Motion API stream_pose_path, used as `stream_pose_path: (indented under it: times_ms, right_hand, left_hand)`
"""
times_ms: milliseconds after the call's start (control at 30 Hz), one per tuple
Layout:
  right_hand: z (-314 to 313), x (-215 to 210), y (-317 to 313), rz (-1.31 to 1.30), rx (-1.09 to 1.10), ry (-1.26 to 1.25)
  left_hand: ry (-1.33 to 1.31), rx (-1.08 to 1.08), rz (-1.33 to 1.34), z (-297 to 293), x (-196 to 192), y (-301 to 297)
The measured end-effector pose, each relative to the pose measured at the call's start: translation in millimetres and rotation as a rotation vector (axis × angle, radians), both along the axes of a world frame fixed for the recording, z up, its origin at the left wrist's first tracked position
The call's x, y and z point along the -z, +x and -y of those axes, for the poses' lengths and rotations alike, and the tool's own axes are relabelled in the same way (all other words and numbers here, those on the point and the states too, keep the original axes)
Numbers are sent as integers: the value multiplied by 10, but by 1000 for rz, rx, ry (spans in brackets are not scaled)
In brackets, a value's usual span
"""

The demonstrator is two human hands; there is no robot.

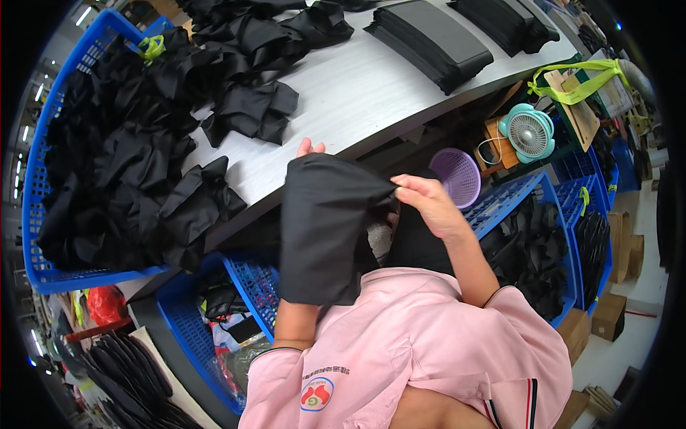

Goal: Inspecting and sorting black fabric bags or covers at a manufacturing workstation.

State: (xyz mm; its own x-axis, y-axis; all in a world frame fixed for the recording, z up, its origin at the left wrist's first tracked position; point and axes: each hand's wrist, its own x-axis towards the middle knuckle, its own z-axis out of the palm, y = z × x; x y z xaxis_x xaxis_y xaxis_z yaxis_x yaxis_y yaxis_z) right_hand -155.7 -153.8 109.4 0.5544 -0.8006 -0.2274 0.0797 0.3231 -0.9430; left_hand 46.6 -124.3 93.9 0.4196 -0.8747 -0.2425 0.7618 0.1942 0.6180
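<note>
A black fabric piece (321,229), tube-like, hangs in front of my body at the table's edge. It covers most of my left hand (309,148) and forearm. Only fingertips stick out past its top edge, stretched out; the palm is hidden. At the fabric's upper right corner, my right hand (429,204) pinches the edge between thumb and fingers, pulling it out to a point. Nearest on the table lies a crumpled black fabric piece (257,111), beside a heap of similar black pieces (136,157) at the left.
A blue basket (34,243) borders the heap. Neat stacks of flat black pieces (436,43) sit on the white table (321,100). Right of me are a purple basket (457,175), a teal fan (530,134) and a blue crate (547,193) of black fabric. Another blue crate (189,343) stands lower left.
</note>
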Motion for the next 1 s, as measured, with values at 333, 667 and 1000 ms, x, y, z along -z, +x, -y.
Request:
stream_pose_path:
  times_ms: [333, 667, 1000]
  right_hand:
    - [79, -194, 227, 227, 66, -27]
    - [144, -255, 150, -69, 265, -408]
    - [-92, -229, 267, -513, 379, -959]
  left_hand:
    - [119, 78, -21, -403, 95, -183]
    - [114, 200, 41, -36, 175, -155]
    - [119, 363, 108, -200, 282, -183]
